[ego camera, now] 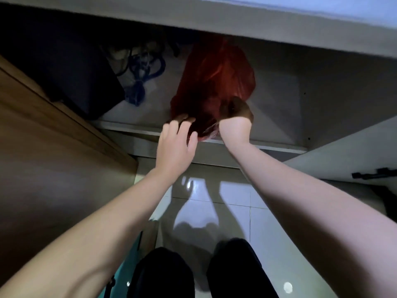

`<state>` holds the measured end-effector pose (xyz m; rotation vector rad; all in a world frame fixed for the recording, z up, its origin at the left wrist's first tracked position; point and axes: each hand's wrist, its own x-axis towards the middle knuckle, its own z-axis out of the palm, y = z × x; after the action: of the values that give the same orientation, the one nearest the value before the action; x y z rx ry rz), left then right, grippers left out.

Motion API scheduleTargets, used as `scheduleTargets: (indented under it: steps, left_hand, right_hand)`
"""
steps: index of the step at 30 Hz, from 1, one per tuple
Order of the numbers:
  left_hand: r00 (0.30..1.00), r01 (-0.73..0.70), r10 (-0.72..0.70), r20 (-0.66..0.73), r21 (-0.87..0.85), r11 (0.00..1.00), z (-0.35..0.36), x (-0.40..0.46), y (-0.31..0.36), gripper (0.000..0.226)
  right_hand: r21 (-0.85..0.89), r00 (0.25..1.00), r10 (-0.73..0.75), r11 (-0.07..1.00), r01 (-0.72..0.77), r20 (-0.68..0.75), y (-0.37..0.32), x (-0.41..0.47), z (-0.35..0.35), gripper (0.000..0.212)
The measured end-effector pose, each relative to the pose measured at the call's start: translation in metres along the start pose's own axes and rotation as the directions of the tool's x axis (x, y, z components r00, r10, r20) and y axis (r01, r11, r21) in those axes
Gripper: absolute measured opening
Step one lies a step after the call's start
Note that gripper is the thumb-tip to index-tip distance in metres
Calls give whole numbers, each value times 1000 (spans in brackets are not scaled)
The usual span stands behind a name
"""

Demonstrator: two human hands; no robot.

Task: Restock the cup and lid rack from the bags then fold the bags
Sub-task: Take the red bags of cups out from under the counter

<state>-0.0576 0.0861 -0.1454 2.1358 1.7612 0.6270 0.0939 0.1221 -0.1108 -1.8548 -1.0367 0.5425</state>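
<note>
Red bag (214, 82): right hand (235, 123) grips it, left hand (176, 145) touches with spread fingers

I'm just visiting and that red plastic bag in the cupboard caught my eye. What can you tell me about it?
The red plastic bag is thin, crinkled and slightly see-through, bulging with contents that cannot be made out. It sits inside the low, dim open cupboard, near its front edge. The right hand grips its near right side with curled fingers, while the left hand touches its near left side with spread fingers.
</note>
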Motion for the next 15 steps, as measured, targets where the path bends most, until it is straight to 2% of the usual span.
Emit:
scheduleTargets:
  steps: [2, 3, 5, 7, 9, 12, 15]
  left_hand:
    - [1000, -15, 16, 18, -50, 999, -22, -10, 15, 38]
    - [999, -17, 19, 30, -75, 997, -34, -14, 22, 40]
    - [998, -21, 26, 53, -106, 994, -58, -20, 38, 43]
    - [997, -21, 32, 77, -130, 991, -83, -27, 54, 45]
    - [993, -33, 49, 104, -143, 989, -108, -33, 69, 45]
    - [984, -67, 89, 152, -145, 987, -144, -47, 89, 45]
    - [968, -119, 150, 203, -156, 981, -174, -61, 113, 44]
  right_hand:
    - [-59, 994, 74, 996, -70, 78, -21, -11, -23, 13]
    - [-116, 992, 85, 990, -74, 93, -34, -17, -34, 21]
    - [-171, 995, 17, 985, 1, 103, -61, -29, -56, 28]
    - [-138, 993, -54, 988, 68, 107, -85, -44, -76, 21]
    - [-113, 993, -59, 991, 71, 104, -104, -59, -96, 16]
    - [-129, 997, -4, 992, 14, 80, -129, -80, -125, 16]
    - [-99, 994, 109, 989, -106, 31, -151, -100, -157, 15]
